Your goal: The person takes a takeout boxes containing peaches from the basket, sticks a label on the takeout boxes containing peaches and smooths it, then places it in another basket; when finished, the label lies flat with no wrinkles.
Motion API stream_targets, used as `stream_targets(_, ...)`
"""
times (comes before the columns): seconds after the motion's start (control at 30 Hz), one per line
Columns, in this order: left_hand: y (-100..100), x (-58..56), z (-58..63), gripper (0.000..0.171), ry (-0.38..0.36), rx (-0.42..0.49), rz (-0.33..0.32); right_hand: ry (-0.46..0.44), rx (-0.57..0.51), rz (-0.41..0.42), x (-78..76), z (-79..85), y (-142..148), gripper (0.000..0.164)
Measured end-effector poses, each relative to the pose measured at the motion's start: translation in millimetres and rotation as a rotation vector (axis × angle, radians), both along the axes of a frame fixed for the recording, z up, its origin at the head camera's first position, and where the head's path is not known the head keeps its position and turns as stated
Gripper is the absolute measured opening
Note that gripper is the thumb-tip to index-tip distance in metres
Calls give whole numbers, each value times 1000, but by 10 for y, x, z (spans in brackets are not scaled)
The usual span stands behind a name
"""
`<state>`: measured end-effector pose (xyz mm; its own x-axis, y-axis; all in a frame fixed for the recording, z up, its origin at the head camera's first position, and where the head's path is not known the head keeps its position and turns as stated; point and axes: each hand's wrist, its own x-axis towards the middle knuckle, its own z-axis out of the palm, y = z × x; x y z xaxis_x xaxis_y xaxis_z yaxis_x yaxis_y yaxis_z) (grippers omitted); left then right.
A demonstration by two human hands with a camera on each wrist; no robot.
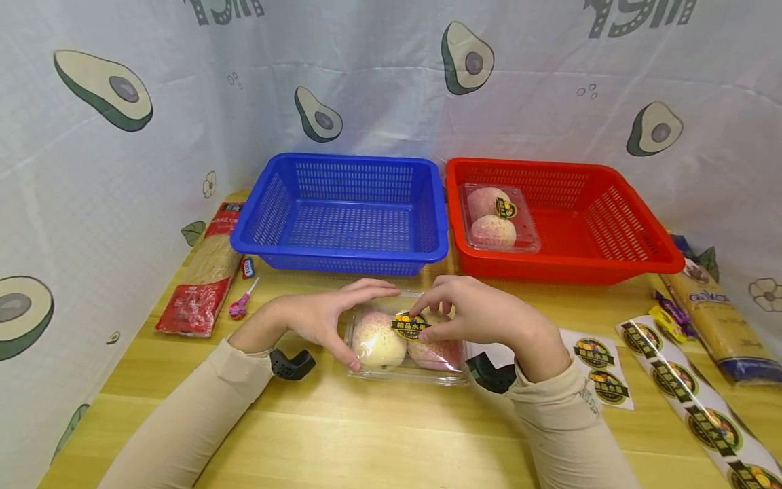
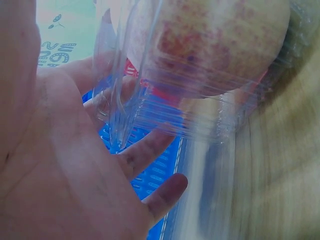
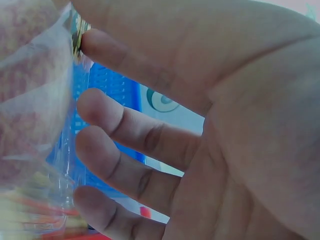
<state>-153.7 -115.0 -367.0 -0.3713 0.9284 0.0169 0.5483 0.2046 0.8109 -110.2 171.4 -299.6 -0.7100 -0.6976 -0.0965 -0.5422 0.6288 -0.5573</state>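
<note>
A clear plastic box (image 1: 449, 380) with two peaches (image 1: 379, 339) lies on the table before me. My left hand (image 1: 320, 316) spans its left end, thumb at the near corner and fingers along the far side. In the left wrist view, its fingers (image 2: 150, 150) reach past the box wall. A round black and gold fruit sticker (image 1: 408, 326) is at the middle of the lid. My right hand (image 1: 482, 316) holds this sticker between thumb and index finger, index at the top edge and thumb at the right. In the right wrist view the other fingers (image 3: 97, 150) are loosely bent beside the box.
Behind are a blue basket (image 1: 342, 255) and a red basket (image 1: 568, 268) holding another peach box (image 1: 497, 217). Sticker strips (image 1: 690, 387) lie right, near a yellow package (image 1: 721, 312) and wrapped sweets (image 1: 672, 319). A noodle packet (image 1: 201, 272) and a lollipop (image 1: 240, 305) lie left.
</note>
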Motion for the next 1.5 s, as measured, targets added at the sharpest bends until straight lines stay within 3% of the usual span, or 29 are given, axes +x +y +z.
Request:
stream_targets(0.2,-3,13,4,113,10,-3,6,-26,-6,-16,-17,-17,0,23)
stream_targets(0.37,-32,26,56,113,96,4,11,-39,-5,-30,-21,-36,1,23)
stream_targets(0.47,-107,24,166,110,126,24,27,-44,-6,-36,-21,-42,4,23)
stream_targets(0.7,-421,-36,478,94,86,155,60,-40,-9,-41,-24,-45,11,24)
stream_targets(0.87,-683,-78,616,80,117,266,250,-42,-6,-42,-24,-42,16,24)
stream_targets(1.03,-916,-137,677,64,115,333,531,-35,-6,-34,-28,-38,19,23)
stream_targets(1.2,-1101,-216,660,58,48,295,891,-44,-9,-36,-31,-35,17,24)
stream_targets(1.3,-1193,-260,605,65,18,227,1057,-48,-9,-35,-32,-37,18,24)
stream_targets(1.4,-1260,-317,525,75,-38,207,1139,-44,-10,-33,-33,-38,21,25)
stream_targets(1.5,-1301,-364,454,82,-105,216,1148,-39,-13,-28,-35,-37,23,26)
